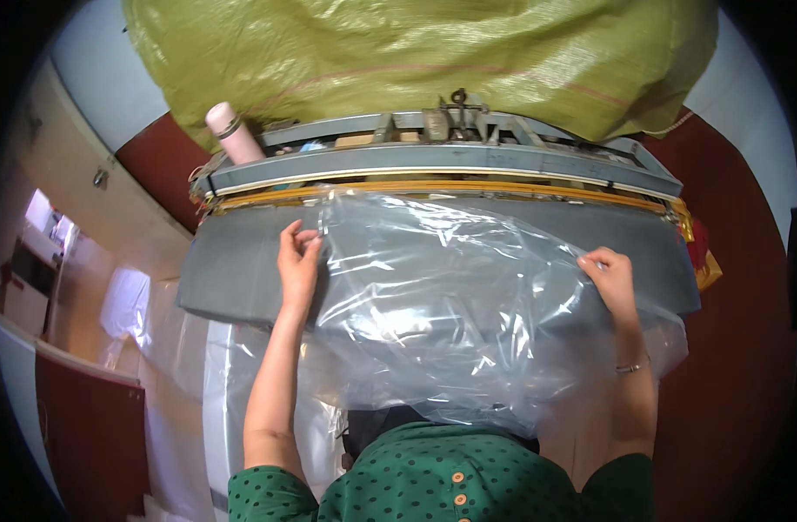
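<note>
And here's the clear plastic sheet (433, 287), spread across the middle of the padded grey table (237, 257), creased and shining, its near part hanging over the front edge toward the green dotted shirt (416, 465). The right hand (610, 271) has it — thumb and forefinger pinching the sheet's slanting right edge, a bracelet (631, 367) on that wrist. Over on the other side, the left hand (299, 259) is at the sheet's left edge, fingers loosely bent; whether they pinch the film, I cannot tell. Behind the sheet runs an orange strip (503, 189), then the grey metal frame (433, 160), a pink bottle (235, 135) leaning at its left end — and beyond it all, a big yellow-green sack (416, 43).
</note>
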The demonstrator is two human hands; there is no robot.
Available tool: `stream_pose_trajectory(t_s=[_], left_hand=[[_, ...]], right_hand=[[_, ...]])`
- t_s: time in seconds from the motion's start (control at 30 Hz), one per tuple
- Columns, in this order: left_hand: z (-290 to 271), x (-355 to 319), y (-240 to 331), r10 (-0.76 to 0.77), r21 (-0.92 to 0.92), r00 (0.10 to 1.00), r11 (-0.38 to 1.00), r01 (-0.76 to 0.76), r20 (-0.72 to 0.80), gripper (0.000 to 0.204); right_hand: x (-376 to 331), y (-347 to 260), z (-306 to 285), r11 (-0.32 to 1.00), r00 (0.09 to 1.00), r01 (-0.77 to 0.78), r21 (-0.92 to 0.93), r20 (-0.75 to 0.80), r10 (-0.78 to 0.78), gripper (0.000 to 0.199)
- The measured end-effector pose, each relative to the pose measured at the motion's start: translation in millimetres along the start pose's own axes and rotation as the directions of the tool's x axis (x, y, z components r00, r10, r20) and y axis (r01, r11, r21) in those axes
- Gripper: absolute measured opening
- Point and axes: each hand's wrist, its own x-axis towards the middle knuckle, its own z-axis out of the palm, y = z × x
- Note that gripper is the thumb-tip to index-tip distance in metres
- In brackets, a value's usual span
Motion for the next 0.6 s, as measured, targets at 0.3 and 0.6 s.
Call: stream_pose_trajectory(t_s=[0.3, 0.6], left_hand=[[-2.2, 1.5, 10.2, -0.367, -0.34, 0.901, 0.837, 0.428, 0.23, 0.061], [3.7, -21.2, 33.0, -0.255, -0.443, 0.873, 0.782, 0.439, 0.415, 0.06]], right_hand=[[-29.4, 12.8, -3.1, 0.995, 1.0, -0.002, -0.095, 0.028, 0.005, 0.012], [-44.9, -29.9, -34.3, 0.731, 0.847, -0.081, -0.678, 0.339, 0.409, 0.018]])
